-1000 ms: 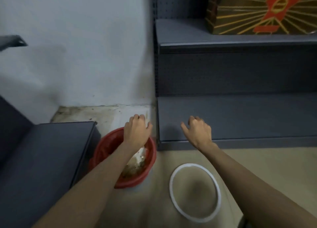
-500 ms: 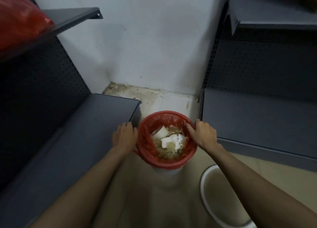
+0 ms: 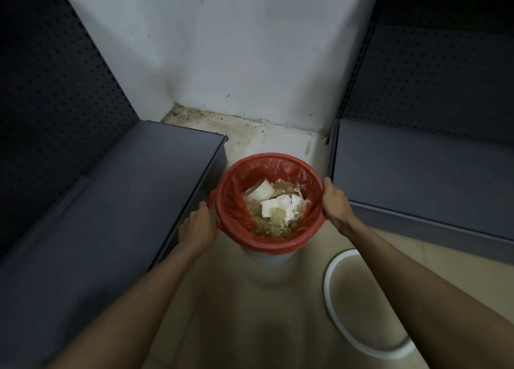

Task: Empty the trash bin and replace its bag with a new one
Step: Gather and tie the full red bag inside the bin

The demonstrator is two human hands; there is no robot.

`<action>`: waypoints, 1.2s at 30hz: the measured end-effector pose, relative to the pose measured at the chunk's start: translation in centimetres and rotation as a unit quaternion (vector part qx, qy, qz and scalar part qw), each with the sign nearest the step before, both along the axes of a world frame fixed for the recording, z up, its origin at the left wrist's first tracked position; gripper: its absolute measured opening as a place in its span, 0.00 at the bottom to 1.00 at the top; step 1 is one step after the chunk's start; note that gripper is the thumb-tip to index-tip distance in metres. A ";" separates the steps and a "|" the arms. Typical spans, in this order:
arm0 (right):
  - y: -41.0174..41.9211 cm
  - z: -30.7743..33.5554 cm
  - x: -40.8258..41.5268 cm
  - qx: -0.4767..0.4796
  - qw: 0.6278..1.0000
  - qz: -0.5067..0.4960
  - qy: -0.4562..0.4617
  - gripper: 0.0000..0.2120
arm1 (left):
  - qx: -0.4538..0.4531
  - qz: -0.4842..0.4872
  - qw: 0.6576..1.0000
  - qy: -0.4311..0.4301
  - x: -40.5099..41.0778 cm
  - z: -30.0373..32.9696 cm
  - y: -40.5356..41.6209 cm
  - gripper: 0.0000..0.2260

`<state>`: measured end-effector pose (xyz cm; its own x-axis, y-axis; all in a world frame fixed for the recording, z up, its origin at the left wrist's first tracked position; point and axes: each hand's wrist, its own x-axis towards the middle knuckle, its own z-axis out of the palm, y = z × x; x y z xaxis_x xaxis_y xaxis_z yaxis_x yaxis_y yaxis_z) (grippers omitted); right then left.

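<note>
- the bin [image 3: 271, 257] stands on the floor [image 3: 222, 313] in the corner, between the left shelf [image 3: 111, 202] and the right shelf [image 3: 417, 179], with its red bag [image 3: 236, 199] still folded over the rim and full of trash [image 3: 275, 210].
- a second ago the left hand [image 3: 198, 227] lay over the top of the bin and the right hand [image 3: 335, 206] hovered off to the side; now they bracket the rim, left at 9 o'clock, right at 3 o'clock.
- right fingers curl over the bag's edge and seem to grip it; left fingers are hidden behind the hand, touching the bag's edge, so i cannot tell whether they hold it.
- the white ring [image 3: 333, 310] lies on the floor at 4 o'clock from the bin, apart from it.
- judgement: the two-handed hold suggests peeling the bag off the rim comes next; emptying has hardly begun, and no new bag is in sight.
</note>
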<state>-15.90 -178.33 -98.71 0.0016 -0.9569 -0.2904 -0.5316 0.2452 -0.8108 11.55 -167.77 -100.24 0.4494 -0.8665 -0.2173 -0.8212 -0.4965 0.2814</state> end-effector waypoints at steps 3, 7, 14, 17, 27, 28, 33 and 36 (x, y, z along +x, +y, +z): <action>-0.5 -1.0 -0.8 0.025 0.996 -0.054 -0.070 0.26 | -0.021 0.004 1.000 -0.007 -0.3 -0.4 -0.1 0.11; -1.1 -1.8 -1.5 0.039 0.988 -0.115 -0.093 0.07 | -0.046 0.002 0.999 -0.009 -0.6 -0.4 -0.1 0.06; -2.0 -0.5 -1.5 0.044 0.979 -0.182 -0.085 0.15 | -0.066 0.021 0.997 -0.032 0.3 0.8 -0.3 0.08; -2.1 1.2 -1.6 0.031 0.980 -0.188 -0.061 0.08 | -0.085 0.043 0.995 -0.034 0.8 2.5 -0.5 0.09; -2.9 7.7 -0.8 -0.042 0.985 -0.162 -0.032 0.14 | -0.158 0.023 0.987 0.001 -0.5 8.5 -2.0 0.09; -2.8 8.2 -0.6 -0.050 0.987 -0.153 -0.029 0.16 | -0.157 0.020 0.987 -0.003 -0.9 8.8 -2.1 0.09; -2.7 9.9 0.8 -0.082 0.990 -0.108 -0.042 0.12 | -0.163 0.007 0.987 0.002 -2.1 10.0 -2.4 0.10; -2.9 10.6 1.4 -0.097 0.990 -0.094 -0.051 0.07 | -0.170 0.006 0.985 0.000 -2.3 10.3 -2.6 0.10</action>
